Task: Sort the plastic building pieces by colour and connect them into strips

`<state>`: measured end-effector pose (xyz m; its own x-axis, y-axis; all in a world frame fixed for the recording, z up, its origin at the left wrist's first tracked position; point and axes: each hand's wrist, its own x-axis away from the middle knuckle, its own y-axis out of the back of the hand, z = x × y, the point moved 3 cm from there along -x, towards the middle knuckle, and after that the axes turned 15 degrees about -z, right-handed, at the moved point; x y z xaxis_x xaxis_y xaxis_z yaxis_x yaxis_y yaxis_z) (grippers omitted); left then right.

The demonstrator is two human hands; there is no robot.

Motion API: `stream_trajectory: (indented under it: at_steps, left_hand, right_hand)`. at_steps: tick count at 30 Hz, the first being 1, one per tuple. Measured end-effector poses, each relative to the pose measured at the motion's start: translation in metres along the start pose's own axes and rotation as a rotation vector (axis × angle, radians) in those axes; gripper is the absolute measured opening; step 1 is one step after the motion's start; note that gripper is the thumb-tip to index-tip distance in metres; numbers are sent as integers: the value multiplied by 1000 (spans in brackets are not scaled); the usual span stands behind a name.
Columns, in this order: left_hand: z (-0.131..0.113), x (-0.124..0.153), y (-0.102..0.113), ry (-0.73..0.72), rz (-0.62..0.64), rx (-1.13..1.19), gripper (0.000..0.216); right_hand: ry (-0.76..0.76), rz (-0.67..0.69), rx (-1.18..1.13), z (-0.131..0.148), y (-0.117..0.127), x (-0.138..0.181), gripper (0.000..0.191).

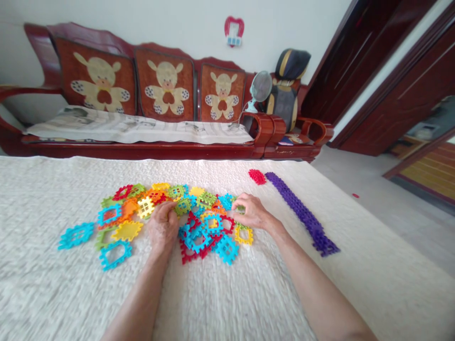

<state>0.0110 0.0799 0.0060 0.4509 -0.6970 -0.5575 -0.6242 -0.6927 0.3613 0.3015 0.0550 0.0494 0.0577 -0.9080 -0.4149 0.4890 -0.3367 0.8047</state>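
Observation:
Many flat plastic interlocking tiles with notched edges, in blue, red, green, yellow and orange, lie in a loose pile on the cloth. My left hand (164, 225) is at the middle of the pile with its fingers curled together, beside a pale yellow window tile (145, 207) and a green tile (183, 206). What its fingertips hold, if anything, is hidden. At the pile's right end my right hand (253, 212) has its thumb and fingers bent and apart, over a green tile (241, 208). Below it lies a yellow frame tile (243, 235).
A long strip of purple tiles (300, 210) lies on the right side of the cloth-covered table (71, 303), near a small red stack (257, 176). A blue tile (76, 235) lies at the far left. Behind stand a wooden sofa (149, 150) and a small fan (261, 86).

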Motion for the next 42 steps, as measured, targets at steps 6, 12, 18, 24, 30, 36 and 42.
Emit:
stream_trajectory:
  at_steps: [6, 12, 18, 24, 30, 36, 42]
  left_hand:
    - [5, 1, 0, -47, -6, -12, 30]
    - [8, 0, -1, -46, -9, -24, 25]
    - [9, 0, -1, -26, -5, -20, 23]
    - [8, 1, 1, -39, 13, -61, 27]
    - [11, 1, 0, -60, 11, -56, 26]
    - [12, 0, 0, -53, -12, -16, 24]
    - [11, 0, 0, -41, -3, -14, 23]
  right_hand:
    - [106, 66, 63, 16, -10, 5, 13]
    - [54, 85, -169, 9, -4, -4, 3]
    - [-83, -138, -223, -42, 22, -19, 12]
    - [-148, -357, 164, -95, 32, -14, 21]
    - [-455, -415, 370, -96, 25, -4, 40]
    - [-475, -319, 415, -90, 11, -2, 35]
    - [-459, -522, 216, -108, 18, -17, 41]
